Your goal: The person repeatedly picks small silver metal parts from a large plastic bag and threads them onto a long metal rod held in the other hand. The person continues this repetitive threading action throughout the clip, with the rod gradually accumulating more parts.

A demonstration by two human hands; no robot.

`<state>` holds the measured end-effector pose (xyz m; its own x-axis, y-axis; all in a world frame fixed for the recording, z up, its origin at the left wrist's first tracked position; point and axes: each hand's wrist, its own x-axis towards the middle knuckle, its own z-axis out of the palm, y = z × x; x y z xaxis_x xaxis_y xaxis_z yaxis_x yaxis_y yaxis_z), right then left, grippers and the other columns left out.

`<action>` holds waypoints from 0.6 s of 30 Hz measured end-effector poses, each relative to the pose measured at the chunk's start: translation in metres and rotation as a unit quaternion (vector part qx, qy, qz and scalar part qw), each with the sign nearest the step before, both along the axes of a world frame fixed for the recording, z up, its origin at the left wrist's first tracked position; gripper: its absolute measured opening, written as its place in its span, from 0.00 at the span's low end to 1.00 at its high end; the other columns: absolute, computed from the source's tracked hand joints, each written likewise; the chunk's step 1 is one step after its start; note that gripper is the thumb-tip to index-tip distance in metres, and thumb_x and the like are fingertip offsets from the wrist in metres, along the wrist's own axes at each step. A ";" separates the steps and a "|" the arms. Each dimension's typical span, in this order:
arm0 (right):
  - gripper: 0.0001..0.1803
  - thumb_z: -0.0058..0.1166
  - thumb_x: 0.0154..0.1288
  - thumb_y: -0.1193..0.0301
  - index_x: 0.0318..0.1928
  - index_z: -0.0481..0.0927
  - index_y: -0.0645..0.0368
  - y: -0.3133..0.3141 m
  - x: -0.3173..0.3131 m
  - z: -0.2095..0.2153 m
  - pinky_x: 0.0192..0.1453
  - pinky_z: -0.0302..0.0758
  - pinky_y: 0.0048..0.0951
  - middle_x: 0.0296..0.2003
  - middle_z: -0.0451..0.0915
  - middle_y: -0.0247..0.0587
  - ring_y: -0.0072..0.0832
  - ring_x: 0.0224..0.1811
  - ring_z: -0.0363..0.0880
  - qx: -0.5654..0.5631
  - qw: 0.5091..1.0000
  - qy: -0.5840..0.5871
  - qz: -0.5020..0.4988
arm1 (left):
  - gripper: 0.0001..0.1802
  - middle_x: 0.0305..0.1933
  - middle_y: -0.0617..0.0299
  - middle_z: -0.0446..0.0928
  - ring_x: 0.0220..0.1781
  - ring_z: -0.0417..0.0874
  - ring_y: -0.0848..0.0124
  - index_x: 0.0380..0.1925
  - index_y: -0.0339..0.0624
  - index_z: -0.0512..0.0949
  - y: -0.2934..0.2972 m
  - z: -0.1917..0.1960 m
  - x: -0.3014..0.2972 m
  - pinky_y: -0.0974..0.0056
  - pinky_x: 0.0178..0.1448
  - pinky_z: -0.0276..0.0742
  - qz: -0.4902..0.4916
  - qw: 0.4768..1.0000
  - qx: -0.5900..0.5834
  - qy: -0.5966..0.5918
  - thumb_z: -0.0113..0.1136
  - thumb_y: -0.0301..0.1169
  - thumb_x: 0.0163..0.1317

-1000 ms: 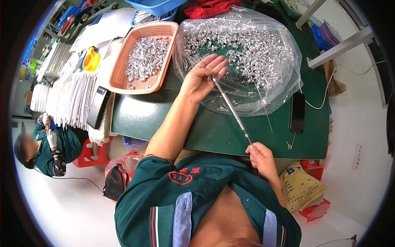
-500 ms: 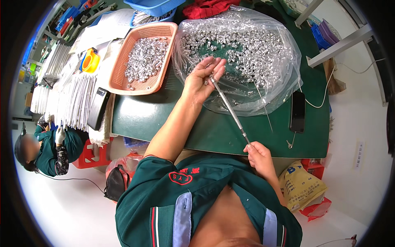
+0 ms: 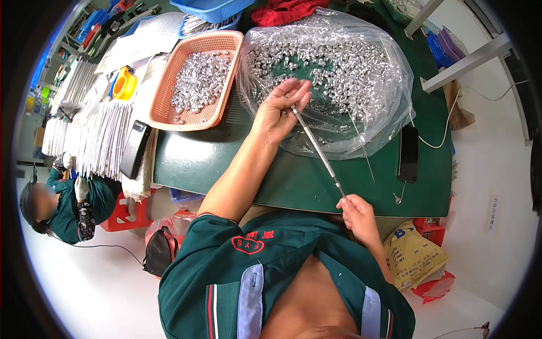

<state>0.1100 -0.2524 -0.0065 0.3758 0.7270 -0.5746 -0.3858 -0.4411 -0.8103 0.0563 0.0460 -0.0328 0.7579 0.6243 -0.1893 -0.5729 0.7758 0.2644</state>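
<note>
My left hand (image 3: 280,110) is palm up and cupped over the near side of a clear plastic bag (image 3: 372,135); its fingers are half curled. A small shiny metal piece shows in its palm, and anything else there is hard to make out. A slim silver metal rod (image 3: 317,148) slants from the left fingers toward my body. The rod's far tip touches the left fingers. My right hand (image 3: 358,213) is closed around the near end, beside the table edge. Many small silver metal pieces (image 3: 361,85) are spread in the bag.
A peach basket (image 3: 159,107) of similar pieces stands left of the bag. A thin metal rod (image 3: 361,138) leans off the bag near a black phone (image 3: 409,152). A black case (image 3: 135,148) lies by stacked strips (image 3: 104,141). At far left sits a person (image 3: 68,203) wearing gloves.
Both my hands and the rod have shifted very slightly to the right, and the hold looks the same. The seated person's gloved hands have moved a little beside the stacked strips.
</note>
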 end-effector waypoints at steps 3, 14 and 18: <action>0.11 0.44 0.71 0.68 0.33 0.73 0.62 -0.001 0.001 -0.002 0.18 0.51 0.14 0.18 0.59 0.21 0.08 0.17 0.54 -0.002 1.000 0.000 -0.006 | 0.17 0.58 0.39 0.65 0.67 0.63 0.47 0.49 0.28 0.65 -0.001 -0.001 -0.001 0.48 0.65 0.70 -0.029 1.000 -0.008 -0.006 0.40 0.11 0.60; 0.11 0.44 0.71 0.68 0.33 0.73 0.61 0.004 0.000 -0.004 0.17 0.48 0.15 0.16 0.57 0.21 0.08 0.15 0.51 0.032 0.998 0.028 -0.037 | 0.14 0.47 0.43 0.72 0.60 0.70 0.47 0.35 0.28 0.72 -0.012 -0.011 0.003 0.48 0.63 0.72 -0.116 0.990 -0.078 -0.003 0.49 0.32 0.68; 0.11 0.44 0.71 0.67 0.33 0.73 0.61 0.009 0.000 -0.003 0.16 0.47 0.15 0.15 0.56 0.20 0.08 0.15 0.49 0.029 0.998 0.043 -0.046 | 0.20 0.46 0.45 0.73 0.59 0.71 0.48 0.38 0.29 0.72 -0.015 -0.007 0.004 0.48 0.63 0.71 -0.117 0.991 -0.056 0.027 0.44 0.40 0.70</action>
